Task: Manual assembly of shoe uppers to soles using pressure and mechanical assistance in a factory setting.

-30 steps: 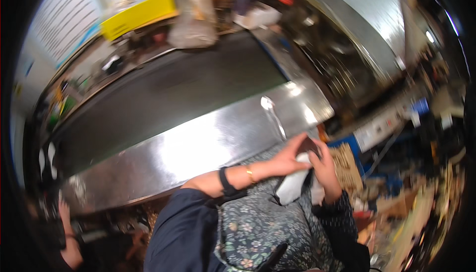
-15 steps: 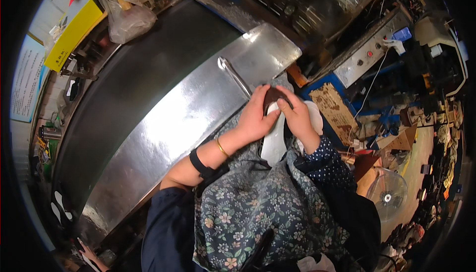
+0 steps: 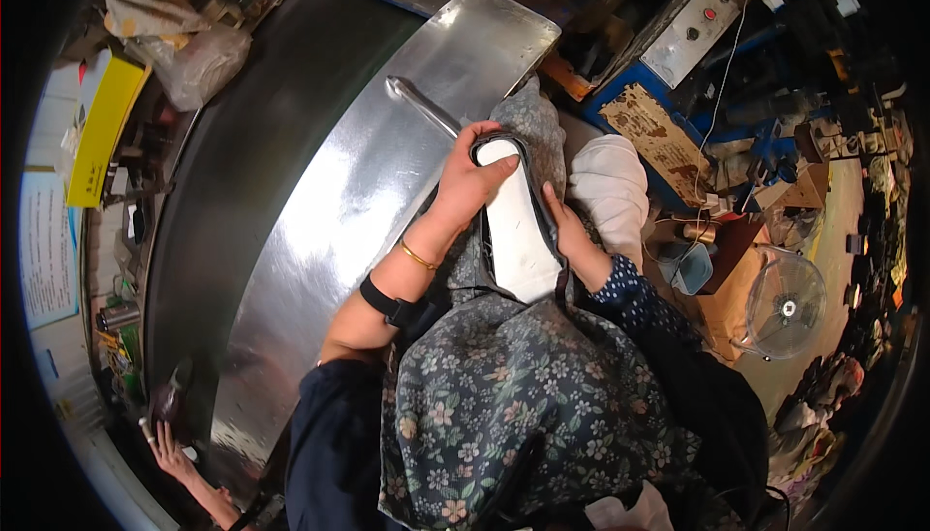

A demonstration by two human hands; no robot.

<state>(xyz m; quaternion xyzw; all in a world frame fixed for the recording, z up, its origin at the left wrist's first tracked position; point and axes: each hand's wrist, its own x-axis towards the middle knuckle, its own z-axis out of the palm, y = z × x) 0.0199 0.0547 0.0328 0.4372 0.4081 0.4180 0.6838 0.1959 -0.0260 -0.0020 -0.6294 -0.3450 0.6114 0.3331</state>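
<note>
On my apron-covered lap lies a dark shoe (image 3: 519, 226), its long white bottom facing up and its dark upper edge folded round the rim. My left hand (image 3: 469, 178) grips its far end, thumb pressed on the white surface and fingers wrapped round the outer side. Along the shoe's right side is my right hand (image 3: 573, 234), its thumb lying against the dark edge; its other fingers are mostly hidden beneath. A slim shiny metal tool (image 3: 422, 105) rests on the metal ledge just beyond my left hand.
The metal ledge (image 3: 320, 202) runs beside a dark conveyor belt (image 3: 262, 95) on my left. At lower left another person's hand (image 3: 174, 455) is near a dark shoe (image 3: 170, 393). A white wrapped bundle (image 3: 610, 187) and a fan (image 3: 787, 308) stand at right.
The shoe has turned so its white bottom lies fully upward. My right hand has slid from its far end down to its side. Another shoe now shows by the other person's hand.
</note>
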